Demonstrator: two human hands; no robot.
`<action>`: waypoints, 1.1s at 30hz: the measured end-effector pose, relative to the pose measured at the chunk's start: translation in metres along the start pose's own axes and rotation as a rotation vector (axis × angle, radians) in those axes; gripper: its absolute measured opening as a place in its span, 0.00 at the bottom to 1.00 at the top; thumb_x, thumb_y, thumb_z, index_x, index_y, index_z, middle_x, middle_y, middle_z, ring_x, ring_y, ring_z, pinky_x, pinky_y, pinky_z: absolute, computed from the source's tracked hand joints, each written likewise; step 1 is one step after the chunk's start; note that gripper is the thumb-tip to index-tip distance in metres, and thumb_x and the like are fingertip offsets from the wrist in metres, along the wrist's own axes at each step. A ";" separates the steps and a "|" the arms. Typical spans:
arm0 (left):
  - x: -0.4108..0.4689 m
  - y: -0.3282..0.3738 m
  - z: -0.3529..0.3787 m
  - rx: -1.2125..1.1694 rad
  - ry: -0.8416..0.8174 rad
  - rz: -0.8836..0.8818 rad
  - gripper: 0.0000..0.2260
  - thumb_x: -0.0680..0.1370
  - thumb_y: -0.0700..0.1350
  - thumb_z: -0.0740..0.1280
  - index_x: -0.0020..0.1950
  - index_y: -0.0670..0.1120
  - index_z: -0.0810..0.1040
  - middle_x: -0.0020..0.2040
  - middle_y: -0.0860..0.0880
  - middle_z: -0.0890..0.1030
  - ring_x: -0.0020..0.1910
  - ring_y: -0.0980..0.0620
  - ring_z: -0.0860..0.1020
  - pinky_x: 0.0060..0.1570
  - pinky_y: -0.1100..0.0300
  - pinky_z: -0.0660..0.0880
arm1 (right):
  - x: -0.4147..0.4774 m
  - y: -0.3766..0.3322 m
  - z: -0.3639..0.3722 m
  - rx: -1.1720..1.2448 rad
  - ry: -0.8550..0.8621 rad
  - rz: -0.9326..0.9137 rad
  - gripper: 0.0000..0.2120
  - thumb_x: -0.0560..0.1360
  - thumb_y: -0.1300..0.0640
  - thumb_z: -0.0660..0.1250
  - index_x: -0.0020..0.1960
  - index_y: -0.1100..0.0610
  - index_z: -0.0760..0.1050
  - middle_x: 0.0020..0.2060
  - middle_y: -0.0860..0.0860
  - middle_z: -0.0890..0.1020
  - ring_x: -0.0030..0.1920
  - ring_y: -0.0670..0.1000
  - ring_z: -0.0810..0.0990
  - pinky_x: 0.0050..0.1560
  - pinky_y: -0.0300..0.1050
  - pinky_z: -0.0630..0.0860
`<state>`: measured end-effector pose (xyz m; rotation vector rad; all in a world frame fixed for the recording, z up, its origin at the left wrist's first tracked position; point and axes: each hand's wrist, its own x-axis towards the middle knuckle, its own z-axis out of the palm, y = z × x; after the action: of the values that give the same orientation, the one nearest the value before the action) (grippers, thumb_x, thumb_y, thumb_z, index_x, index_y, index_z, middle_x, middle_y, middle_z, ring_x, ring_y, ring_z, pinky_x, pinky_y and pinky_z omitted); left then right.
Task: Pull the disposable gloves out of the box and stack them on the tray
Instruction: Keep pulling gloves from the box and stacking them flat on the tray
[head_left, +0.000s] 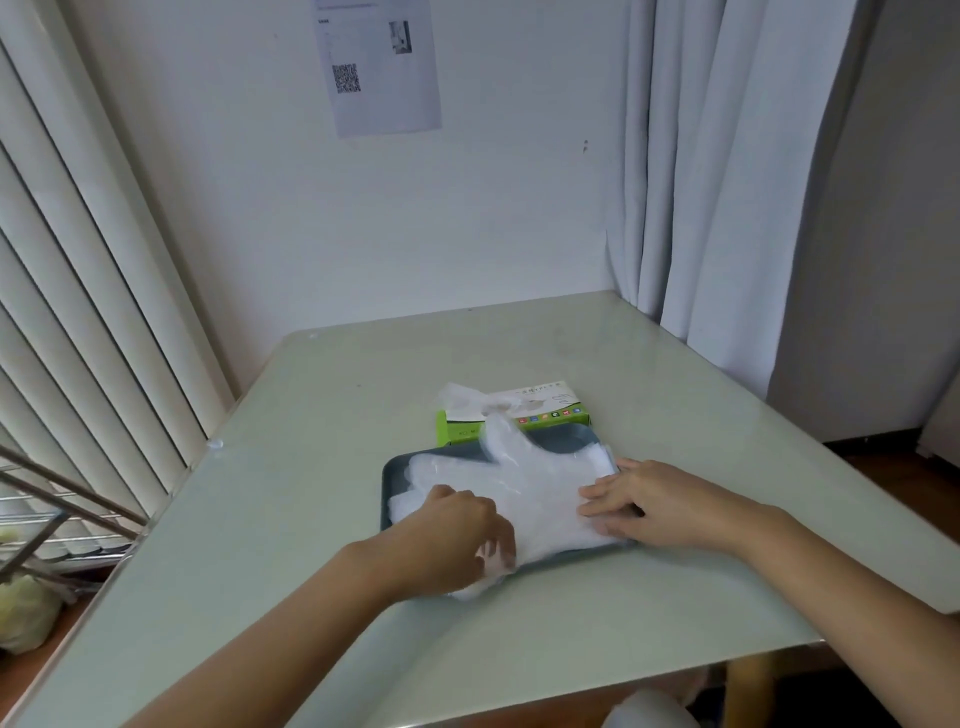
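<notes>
The person's left hand and right hand are bare. The left forearm and right forearm are slender and uncovered along their whole visible length.

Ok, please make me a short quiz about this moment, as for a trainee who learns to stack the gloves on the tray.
1. True or false: the tray holds no gloves.
2. Which hand lies flat on the gloves? A. left B. right C. neither
3. Fill in: one more glove sticks out of the green ___ behind the tray.

Key
1. False: several gloves lie stacked on it.
2. B: the right hand lies flat on them, while the left hand grips their near edge.
3. box
</notes>
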<state>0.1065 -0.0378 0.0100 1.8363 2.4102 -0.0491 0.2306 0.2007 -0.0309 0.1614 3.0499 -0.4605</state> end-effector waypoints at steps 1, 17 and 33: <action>-0.005 -0.002 -0.004 0.044 -0.040 -0.010 0.16 0.77 0.40 0.61 0.59 0.56 0.79 0.54 0.54 0.78 0.54 0.51 0.74 0.58 0.58 0.65 | 0.000 -0.001 -0.002 0.013 -0.004 0.009 0.15 0.77 0.42 0.62 0.63 0.38 0.75 0.70 0.38 0.69 0.73 0.41 0.60 0.74 0.39 0.55; 0.051 0.005 0.021 -0.328 -0.024 -0.227 0.31 0.83 0.55 0.55 0.79 0.44 0.44 0.80 0.47 0.48 0.78 0.50 0.49 0.74 0.57 0.47 | 0.036 -0.051 0.019 0.120 0.039 0.032 0.28 0.82 0.51 0.56 0.78 0.54 0.50 0.78 0.51 0.52 0.77 0.47 0.49 0.73 0.37 0.46; -0.001 -0.044 0.015 -0.123 -0.276 -0.415 0.42 0.75 0.69 0.59 0.79 0.54 0.42 0.80 0.50 0.44 0.77 0.45 0.52 0.73 0.54 0.52 | 0.040 -0.041 0.013 -0.029 -0.173 0.124 0.42 0.74 0.31 0.58 0.78 0.46 0.41 0.77 0.45 0.39 0.77 0.50 0.38 0.75 0.49 0.40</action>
<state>0.0652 -0.0521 -0.0062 1.1676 2.4818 -0.1722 0.1864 0.1613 -0.0341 0.2912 2.8554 -0.4000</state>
